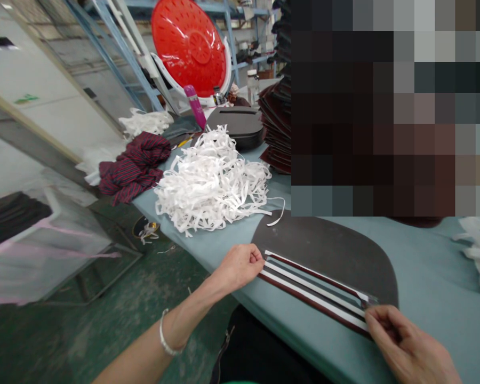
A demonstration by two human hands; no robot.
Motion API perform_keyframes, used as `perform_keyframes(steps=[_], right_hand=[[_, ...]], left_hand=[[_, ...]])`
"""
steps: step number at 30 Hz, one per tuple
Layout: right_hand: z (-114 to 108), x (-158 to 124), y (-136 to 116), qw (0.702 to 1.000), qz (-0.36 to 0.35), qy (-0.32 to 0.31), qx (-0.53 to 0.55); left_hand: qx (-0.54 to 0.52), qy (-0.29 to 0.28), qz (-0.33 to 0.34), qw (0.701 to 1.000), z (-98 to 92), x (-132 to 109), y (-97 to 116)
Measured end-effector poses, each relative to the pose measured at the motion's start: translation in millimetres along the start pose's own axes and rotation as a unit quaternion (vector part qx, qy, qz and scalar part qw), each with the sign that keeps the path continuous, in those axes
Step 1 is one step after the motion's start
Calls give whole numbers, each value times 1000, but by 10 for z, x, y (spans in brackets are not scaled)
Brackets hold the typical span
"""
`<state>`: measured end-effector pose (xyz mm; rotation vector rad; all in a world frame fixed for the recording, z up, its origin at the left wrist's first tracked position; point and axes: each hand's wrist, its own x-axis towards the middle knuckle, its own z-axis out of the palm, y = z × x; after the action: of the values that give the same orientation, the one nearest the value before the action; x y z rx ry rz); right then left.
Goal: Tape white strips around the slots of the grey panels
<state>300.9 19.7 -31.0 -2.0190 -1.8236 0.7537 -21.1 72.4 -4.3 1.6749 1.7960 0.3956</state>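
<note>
A dark grey rounded panel [328, 242] lies at the table's near edge, with a long slot along its near side. White strips [312, 295] run beside the slot, and a dark red edge borders them. My left hand [244, 265] is closed in a pinch at the left end of a white strip. At the right end, my right hand [410, 341] pinches the strip between thumb and fingers. The fingertips of both hands partly hide the strip ends. A loose white strip [279, 213] curls over the panel's far left edge.
A big heap of white strips [212, 184] sits beyond the panel on the blue-covered table [432, 266]. Behind it are a striped cloth [138, 165], a stack of dark panels [278, 122], a purple bottle [194, 106] and a red basin [190, 45]. The upper right is pixelated.
</note>
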Motion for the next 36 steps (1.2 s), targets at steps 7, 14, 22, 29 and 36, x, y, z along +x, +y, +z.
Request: perform_keyframes(steps=[7,14,22,29,36], right_hand=[[11,23,6,1000,-5,9,-9],[2,-5,-25,999,-10,-12,36],[-45,-18,-115,999,13,-1,41],[-35,13,-144,1000,23,10,-3],[10,-2,-177,993,9,29,-114]], left_hand=[[30,20,-17,999,68,7,-18],[133,132,143,972,222,-176,53],[299,123,249,913,309,-413,12],[364,140,254,885,447,-557,-41],[336,167,262,889,497,-467,-117]])
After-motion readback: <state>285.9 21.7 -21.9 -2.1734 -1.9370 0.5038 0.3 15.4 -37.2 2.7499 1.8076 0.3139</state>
